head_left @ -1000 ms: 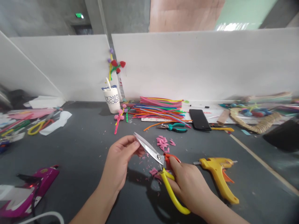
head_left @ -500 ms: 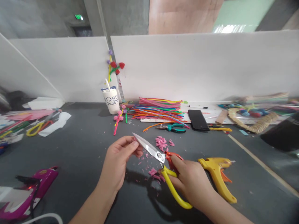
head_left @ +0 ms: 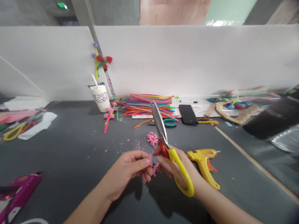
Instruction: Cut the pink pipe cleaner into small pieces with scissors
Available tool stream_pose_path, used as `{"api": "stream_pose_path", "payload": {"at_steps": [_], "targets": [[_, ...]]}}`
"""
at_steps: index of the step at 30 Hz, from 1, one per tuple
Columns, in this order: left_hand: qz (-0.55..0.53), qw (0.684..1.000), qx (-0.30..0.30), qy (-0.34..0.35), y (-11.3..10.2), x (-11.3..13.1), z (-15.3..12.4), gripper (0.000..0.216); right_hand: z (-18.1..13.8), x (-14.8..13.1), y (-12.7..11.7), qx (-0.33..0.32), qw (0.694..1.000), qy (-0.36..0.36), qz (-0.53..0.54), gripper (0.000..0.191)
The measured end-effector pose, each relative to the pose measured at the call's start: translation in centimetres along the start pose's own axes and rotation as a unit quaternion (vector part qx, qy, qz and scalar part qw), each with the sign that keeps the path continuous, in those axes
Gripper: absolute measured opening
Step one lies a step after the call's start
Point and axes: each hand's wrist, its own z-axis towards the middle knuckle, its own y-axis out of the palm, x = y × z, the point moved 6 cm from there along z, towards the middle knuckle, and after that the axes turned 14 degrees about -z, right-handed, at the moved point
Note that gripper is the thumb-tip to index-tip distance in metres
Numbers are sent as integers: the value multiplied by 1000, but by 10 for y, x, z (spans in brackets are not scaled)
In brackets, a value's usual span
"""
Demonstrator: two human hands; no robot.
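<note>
Between the thumb and fingers of my left hand (head_left: 135,168) is a short pink pipe cleaner piece (head_left: 150,158), its tip poking up. Close beside it, my right hand (head_left: 177,165) holds scissors (head_left: 179,171) with one red and one yellow handle. The blades are together and point up and away from me. A small heap of cut pink pieces (head_left: 152,138) lies on the dark table just beyond my hands. More pink bits (head_left: 155,169) show between the two hands, partly hidden by my fingers. Pink fluff is scattered to the left of the heap.
A yellow glue gun (head_left: 205,165) lies right of my right hand. Farther back are a bundle of coloured pipe cleaners (head_left: 149,107), teal-handled pliers (head_left: 170,125), a phone (head_left: 188,114) and a white cup (head_left: 101,99). A magenta device (head_left: 23,193) sits at the left front.
My hands have come closer together and nearer to me. The scissors have swung from pointing left to pointing up, away from my left hand. The view has shifted right.
</note>
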Motion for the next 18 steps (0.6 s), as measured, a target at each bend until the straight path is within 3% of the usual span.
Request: {"api": "stream_pose_path", "payload": {"at_steps": [7, 14, 18], "targets": [[-16, 997, -29, -68, 8, -16, 1, 16, 0, -6, 3, -64, 996, -10, 63, 13], [7, 997, -30, -65, 8, -16, 1, 16, -2, -6, 5, -82, 995, -2, 48, 22], [68, 998, 0, -5, 5, -7, 3, 17, 0, 2, 4, -40, 999, 20, 5, 17]]}}
